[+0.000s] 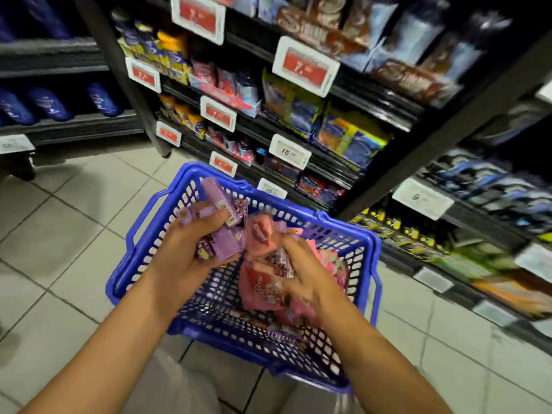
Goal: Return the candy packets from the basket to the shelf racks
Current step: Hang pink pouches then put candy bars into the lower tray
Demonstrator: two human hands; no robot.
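Note:
A blue plastic basket [149, 258] stands on the tiled floor in front of the shelf racks [328, 162]. My left hand [185, 249] grips a bunch of purple candy packets [221, 222] above the basket's left half. My right hand [301, 270] is blurred; its fingers pinch a small purple-and-white packet [282, 261] over the pink candy packets [263, 291] lying inside the basket. More pink packets [260, 234] stick up between my two hands. A few small packets lie at the basket's near end.
The dark shelf racks hold rows of candy and snack packs behind red and white price tags [304, 67]. A second rack [478, 234] runs along the right. Blue bags [50, 106] sit on a shelf at the far left. Grey floor tiles [74, 204] surround the basket.

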